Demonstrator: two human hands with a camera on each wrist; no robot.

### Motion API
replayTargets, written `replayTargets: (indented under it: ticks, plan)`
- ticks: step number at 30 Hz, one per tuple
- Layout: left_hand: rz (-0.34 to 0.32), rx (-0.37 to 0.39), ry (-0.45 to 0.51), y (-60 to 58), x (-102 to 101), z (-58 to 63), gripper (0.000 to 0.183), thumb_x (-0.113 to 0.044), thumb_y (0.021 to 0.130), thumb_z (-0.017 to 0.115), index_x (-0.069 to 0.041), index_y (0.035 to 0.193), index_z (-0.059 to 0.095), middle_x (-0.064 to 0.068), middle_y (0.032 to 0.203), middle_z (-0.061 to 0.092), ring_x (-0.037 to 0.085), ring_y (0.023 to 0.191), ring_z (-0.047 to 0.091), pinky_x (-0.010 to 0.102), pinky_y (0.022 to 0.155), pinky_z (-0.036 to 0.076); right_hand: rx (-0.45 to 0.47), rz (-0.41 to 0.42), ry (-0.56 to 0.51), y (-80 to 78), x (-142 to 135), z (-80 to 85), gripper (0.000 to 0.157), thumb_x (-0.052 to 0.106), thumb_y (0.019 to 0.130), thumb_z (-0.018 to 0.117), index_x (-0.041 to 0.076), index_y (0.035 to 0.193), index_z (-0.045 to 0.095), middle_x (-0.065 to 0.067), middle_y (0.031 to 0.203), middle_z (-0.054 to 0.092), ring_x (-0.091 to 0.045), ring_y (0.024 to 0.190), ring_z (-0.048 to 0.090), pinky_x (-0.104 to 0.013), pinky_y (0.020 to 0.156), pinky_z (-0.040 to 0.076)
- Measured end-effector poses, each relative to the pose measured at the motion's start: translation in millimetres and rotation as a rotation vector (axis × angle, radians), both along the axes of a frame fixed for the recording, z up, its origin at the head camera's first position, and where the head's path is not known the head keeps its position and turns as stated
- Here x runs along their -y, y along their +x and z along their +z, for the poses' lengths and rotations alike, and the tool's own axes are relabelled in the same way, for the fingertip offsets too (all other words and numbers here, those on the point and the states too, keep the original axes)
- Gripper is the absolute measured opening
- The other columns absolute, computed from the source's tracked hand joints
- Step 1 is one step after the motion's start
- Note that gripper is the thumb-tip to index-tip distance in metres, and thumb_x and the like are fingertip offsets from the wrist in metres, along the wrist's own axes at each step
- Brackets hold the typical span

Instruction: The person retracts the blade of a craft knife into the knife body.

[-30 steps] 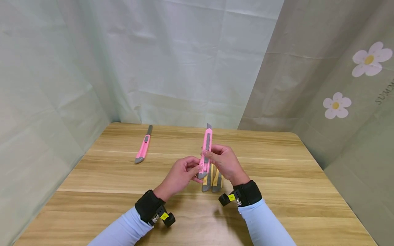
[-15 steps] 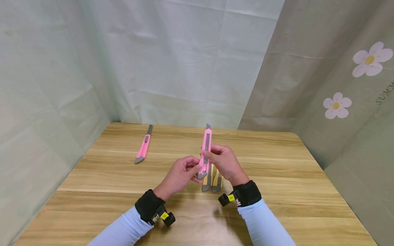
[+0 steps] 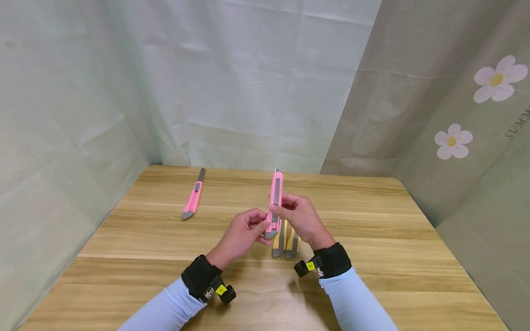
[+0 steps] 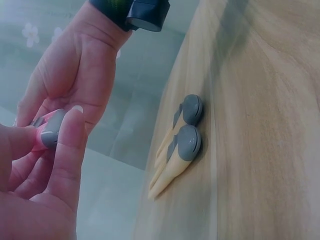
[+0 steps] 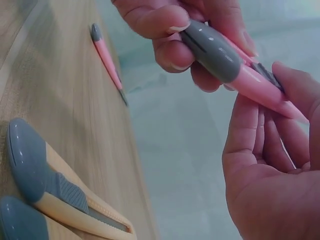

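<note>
Wood-grain table (image 3: 372, 230), pale cloth backdrop (image 3: 248, 82); hands (image 3: 303, 219) grip cutter (image 3: 276, 189).

In the head view, your right hand (image 3: 304, 220) hides part of one yellow knife (image 3: 292, 244), and lettering (image 3: 517, 125) runs off the edge.

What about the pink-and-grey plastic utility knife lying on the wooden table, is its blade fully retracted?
No, that pink knife has its grey blade sticking out at the far end.

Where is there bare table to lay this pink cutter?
Wide bare table runs from the right hand to its right edge; a smaller patch lies between the left hand and the lying pink cutter. It is crowded below the held cutter: two yellow cutters lie there.
</note>
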State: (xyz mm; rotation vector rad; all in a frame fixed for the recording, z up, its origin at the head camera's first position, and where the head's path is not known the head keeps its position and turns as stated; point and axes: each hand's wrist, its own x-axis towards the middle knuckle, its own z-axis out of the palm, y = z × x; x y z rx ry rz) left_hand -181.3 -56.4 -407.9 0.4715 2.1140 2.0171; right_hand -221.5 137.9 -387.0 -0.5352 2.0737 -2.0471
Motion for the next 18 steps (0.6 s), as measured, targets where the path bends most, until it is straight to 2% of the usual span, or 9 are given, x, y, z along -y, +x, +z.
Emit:
replayTargets:
  ticks: [7, 13, 18]
  plan:
    - [0.019, -0.002, 0.013, 0.5, -0.6, 1.7, 0.017, -0.009, 0.104, 0.058, 0.001, 0.116, 0.066, 0.018, 0.108, 0.070, 0.020, 0.088, 0.073, 0.043, 0.075, 0.068, -0.010, -0.037, 0.049, 1.2, 0.2, 0.2, 0.027, 0.024, 0.097, 0.073, 0.003, 0.115, 0.075, -0.003, 0.101, 0.077, -0.020, 0.097, 0.065, -0.031, 0.087, 0.060]
    - [0.019, -0.006, 0.011, 0.3, -0.2, 2.4, 0.019, -0.010, 0.104, 0.059, 0.003, 0.118, 0.065, 0.021, 0.109, 0.070, 0.023, 0.089, 0.074, 0.045, 0.077, 0.068, 0.008, -0.064, 0.085, 2.5, 0.5, 2.3, 0.031, 0.028, 0.097, 0.072, 0.005, 0.116, 0.076, -0.006, 0.107, 0.076, -0.019, 0.099, 0.067, -0.032, 0.086, 0.062]
    - [0.017, -0.006, 0.004, 0.5, 0.5, 2.8, 0.021, -0.010, 0.105, 0.058, 0.005, 0.119, 0.064, 0.023, 0.111, 0.069, 0.026, 0.092, 0.074, 0.043, 0.076, 0.068, 0.039, -0.046, 0.075, 2.8, -0.2, 4.3, 0.034, 0.027, 0.098, 0.072, 0.000, 0.119, 0.074, -0.009, 0.106, 0.076, -0.019, 0.088, 0.071, -0.031, 0.086, 0.064]
